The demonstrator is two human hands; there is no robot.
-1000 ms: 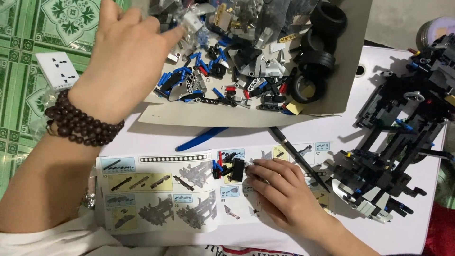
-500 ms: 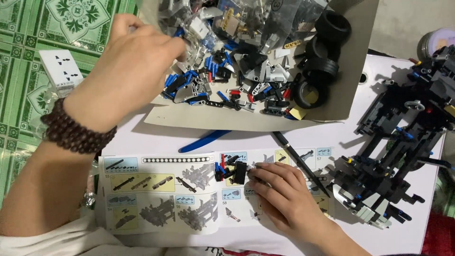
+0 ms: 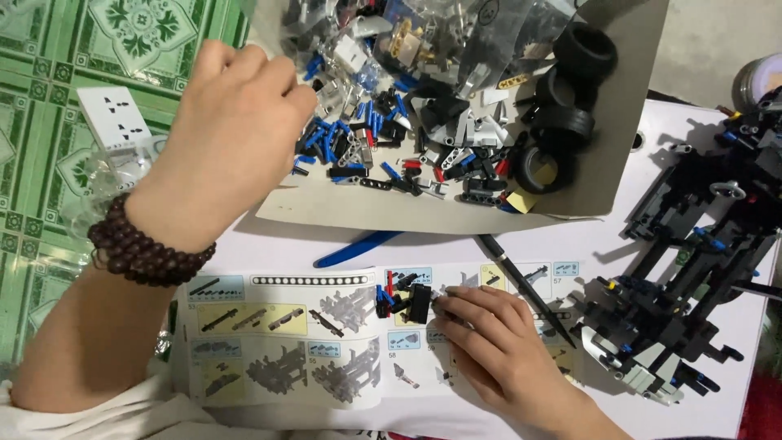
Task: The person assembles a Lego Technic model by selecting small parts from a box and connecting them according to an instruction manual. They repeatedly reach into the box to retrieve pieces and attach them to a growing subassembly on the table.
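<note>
Brick vehicle build, partway through, as I judge it.
My right hand (image 3: 497, 342) pinches a small black sub-assembly (image 3: 407, 301) on the instruction booklet (image 3: 285, 342); left hand (image 3: 236, 130), fingers curled, grip unclear, rummages the loose-parts pile (image 3: 423, 155) above the booklet; chassis (image 3: 692, 269) right of it unfinished.

Taking the printed paper instruction booklet (image 3: 285, 334) as landmark: the grey cardboard tray (image 3: 423, 216) of loose plastic pieces lies behind it, the half-built black plastic vehicle frame (image 3: 692, 269) sits to its right, and a small black-and-red brick assembly (image 3: 405, 300) rests on it.

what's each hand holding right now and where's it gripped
The right hand pinches a small black sub-assembly at its right end. The left hand reaches into the loose parts pile; any hold is hidden.
</note>
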